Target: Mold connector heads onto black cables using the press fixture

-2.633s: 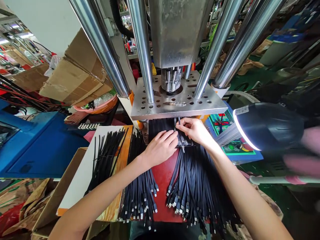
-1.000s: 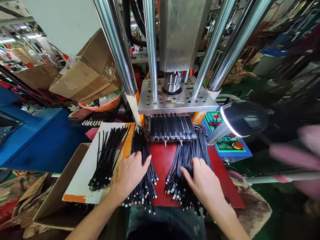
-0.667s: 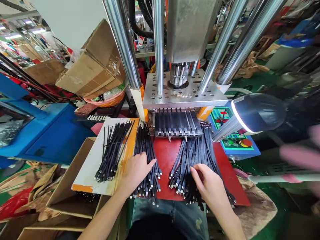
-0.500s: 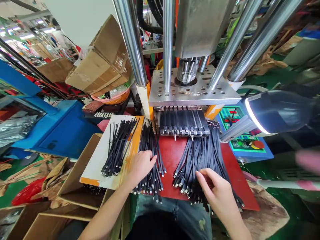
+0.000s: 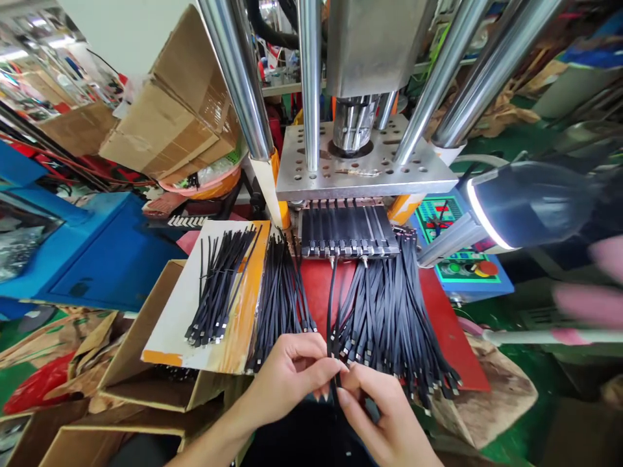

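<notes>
My left hand (image 5: 298, 375) and my right hand (image 5: 377, 403) meet in front of the red work surface, fingertips pinched together. Between them hangs a flat black cable (image 5: 331, 305), its strand rising toward the press; a second strand beside it is blurred. Both hands are closed on the cable, and its lower end is partly hidden by my fingers. To the right lies a thick fan of black cables (image 5: 389, 311) with metal plugs. A smaller bunch of cables (image 5: 280, 292) lies left of the held one. The black mould (image 5: 348, 227) with a row of plugs sits under the press.
A steel press plate (image 5: 365, 178) stands above the mould between metal columns. On the left, a white board (image 5: 168, 324) bears another cable bunch. A cardboard box (image 5: 141, 383) is below it. At right are a lamp (image 5: 530, 204) and a control panel (image 5: 474, 285).
Both hands have come together in the middle, from the left bunch and the right fan. They now hold a cable between them. The view has shifted slightly.
</notes>
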The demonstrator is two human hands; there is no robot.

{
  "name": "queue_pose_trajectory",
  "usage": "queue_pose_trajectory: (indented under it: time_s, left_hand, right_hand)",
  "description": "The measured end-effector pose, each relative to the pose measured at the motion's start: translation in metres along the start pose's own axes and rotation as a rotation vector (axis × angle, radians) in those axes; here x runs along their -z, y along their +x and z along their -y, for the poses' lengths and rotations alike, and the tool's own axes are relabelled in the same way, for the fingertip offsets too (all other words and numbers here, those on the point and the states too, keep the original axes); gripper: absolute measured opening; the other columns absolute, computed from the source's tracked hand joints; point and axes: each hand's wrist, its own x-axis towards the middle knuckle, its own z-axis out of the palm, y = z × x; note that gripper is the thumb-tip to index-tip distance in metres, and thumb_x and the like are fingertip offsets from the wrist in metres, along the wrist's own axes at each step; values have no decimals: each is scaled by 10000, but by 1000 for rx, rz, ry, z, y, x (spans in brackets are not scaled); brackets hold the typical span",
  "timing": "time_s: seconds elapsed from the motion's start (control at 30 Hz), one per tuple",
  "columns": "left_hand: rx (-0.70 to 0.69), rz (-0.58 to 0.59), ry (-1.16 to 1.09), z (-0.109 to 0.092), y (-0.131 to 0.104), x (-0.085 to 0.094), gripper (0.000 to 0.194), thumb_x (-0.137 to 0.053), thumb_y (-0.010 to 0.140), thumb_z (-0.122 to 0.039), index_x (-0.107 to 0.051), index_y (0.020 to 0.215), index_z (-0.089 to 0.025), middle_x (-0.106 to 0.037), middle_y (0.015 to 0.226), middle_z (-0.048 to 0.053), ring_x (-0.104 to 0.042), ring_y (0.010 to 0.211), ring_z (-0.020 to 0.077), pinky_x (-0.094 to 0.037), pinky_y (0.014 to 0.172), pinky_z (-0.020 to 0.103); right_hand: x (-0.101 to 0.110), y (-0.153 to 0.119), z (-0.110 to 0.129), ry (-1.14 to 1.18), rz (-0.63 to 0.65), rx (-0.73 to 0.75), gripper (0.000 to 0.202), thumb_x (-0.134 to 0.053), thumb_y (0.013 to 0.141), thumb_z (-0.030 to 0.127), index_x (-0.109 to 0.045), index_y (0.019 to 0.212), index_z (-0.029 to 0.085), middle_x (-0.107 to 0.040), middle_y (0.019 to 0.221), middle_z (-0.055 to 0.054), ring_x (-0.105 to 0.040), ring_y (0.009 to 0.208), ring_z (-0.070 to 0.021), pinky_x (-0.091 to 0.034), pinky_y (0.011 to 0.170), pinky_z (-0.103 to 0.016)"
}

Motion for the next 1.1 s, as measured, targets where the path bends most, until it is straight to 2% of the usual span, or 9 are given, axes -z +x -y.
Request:
queue_pose_trajectory:
  time_s: [0.1,0.17,0.33,0.4,0.5,0.63,0.83,0.97,1.1]
  left_hand:
    - [-111,-33,146,4,-5,-6,490,-745,941,-518,-646,630,-152,-560,685,0,-522,618,107,-394,597,240]
    - [-153,-6,239,10,-9,-10,402,-732,941,-396,-642,629,-158,-584,674,0,-530,647,114,-388,634,244]
    - [-112,38,434,35,-18,-14,270,-714,915,-285,-669,670,-180,-684,758,28,-613,717,152,-433,707,266]
    - [-66,97,543,36,-18,-11,268,-714,927,-282,-680,677,-192,-687,762,25,-614,715,160,-438,706,274]
    - [-38,162,650,17,-11,-4,157,-741,936,-306,-752,809,-214,-707,812,17,-631,757,178,-470,744,281]
    - [-189,-37,522,-24,12,1,284,-718,965,-406,-784,1152,-203,-760,1012,67,-676,843,199,-542,800,298]
    - [-310,-70,394,-42,36,-3,274,-688,993,-322,-811,801,-170,-764,837,59,-698,786,183,-536,756,276]
    - [-317,-35,336,-36,34,-1,241,-705,1006,-321,-862,891,-178,-832,921,75,-754,849,197,-565,810,278]
    - [-321,-23,308,-35,33,2,277,-729,1010,-405,-880,934,-186,-845,940,86,-758,826,193,-568,777,274]
  right_hand:
    - [11,-4,-1,25,142,-129,318,-619,1040,376,-626,767,214,-649,706,14,-592,652,-136,-476,648,-229]
    - [21,-2,-2,116,157,-227,360,-672,1007,511,-703,806,213,-677,749,-8,-617,699,-159,-503,677,-252]
    - [18,12,-6,469,-79,-423,525,-641,972,696,-732,924,182,-592,698,2,-462,529,-116,-403,482,-235]
    - [10,16,-7,471,-179,-387,506,-644,989,656,-692,812,183,-528,645,24,-394,492,-97,-345,449,-228]
    - [2,18,-7,370,-237,-261,508,-641,1018,574,-613,684,192,-538,653,15,-405,511,-99,-342,459,-233]
    - [-4,13,-6,213,-210,-157,443,-604,1061,453,-610,698,201,-601,684,-3,-514,603,-132,-430,555,-236]
    - [-6,6,-11,59,-273,-76,300,-571,1078,315,-746,854,219,-695,764,-33,-673,696,-173,-556,657,-246]
    - [1,5,-15,89,-320,-35,237,-581,1066,233,-814,1108,238,-684,776,-17,-636,562,-137,-542,549,-229]
    - [4,12,-12,138,-378,-21,140,-704,1003,256,-836,965,228,-701,777,-25,-595,512,-123,-491,468,-227]
